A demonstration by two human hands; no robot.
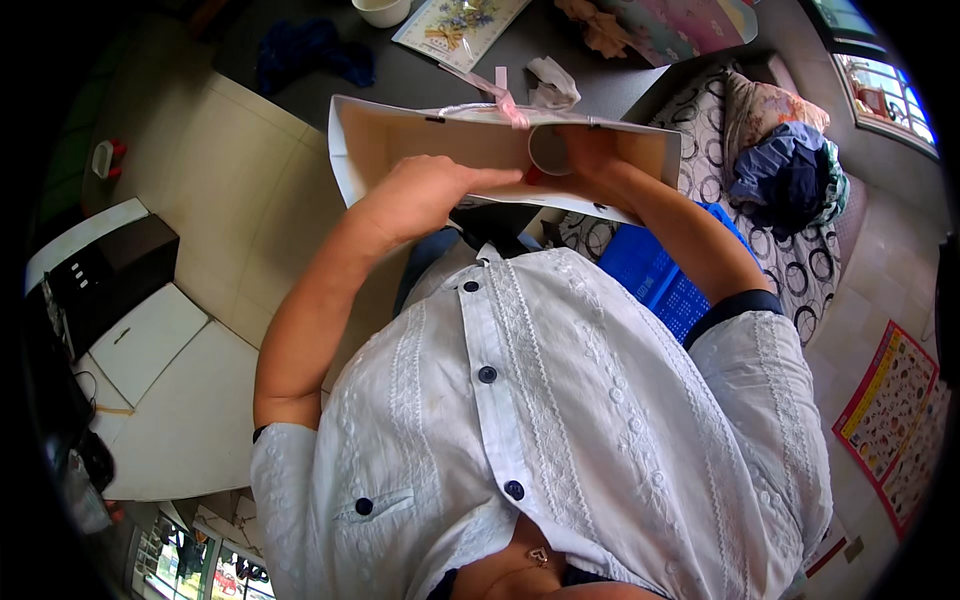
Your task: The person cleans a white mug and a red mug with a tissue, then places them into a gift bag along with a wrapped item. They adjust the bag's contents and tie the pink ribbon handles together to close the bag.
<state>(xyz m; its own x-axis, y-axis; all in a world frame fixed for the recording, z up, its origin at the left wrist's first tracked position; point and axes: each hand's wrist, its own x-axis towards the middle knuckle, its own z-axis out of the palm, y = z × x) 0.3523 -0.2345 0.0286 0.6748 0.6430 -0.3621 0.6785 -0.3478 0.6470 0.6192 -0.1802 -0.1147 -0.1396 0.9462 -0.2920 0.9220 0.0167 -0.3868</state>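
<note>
A paper gift bag (pixel 450 142) stands open at the table's near edge, with a white cord handle (pixel 469 109) and a pink ribbon (pixel 510 105) on its far rim. Reaching inside, my right hand (pixel 594 154) grips the right side of a round white cup (pixel 551 154), whose opening faces up. Something red (pixel 534 175) shows beside the cup's lower edge. My left hand (pixel 424 187) is at the bag's near rim, index finger stretched over the opening towards the cup. Its other fingers are curled and partly hidden. The bag's floor is in shadow.
The dark table (pixel 420 75) bears a dark blue cloth (pixel 315 56), a white bowl (pixel 382 10), a flowered card (pixel 457 30), crumpled tissue (pixel 553 84) and a pink floral bag (pixel 682 30). A blue plastic basket (pixel 660 270) sits by a patterned couch (pixel 795 277) with clothes (pixel 787 172).
</note>
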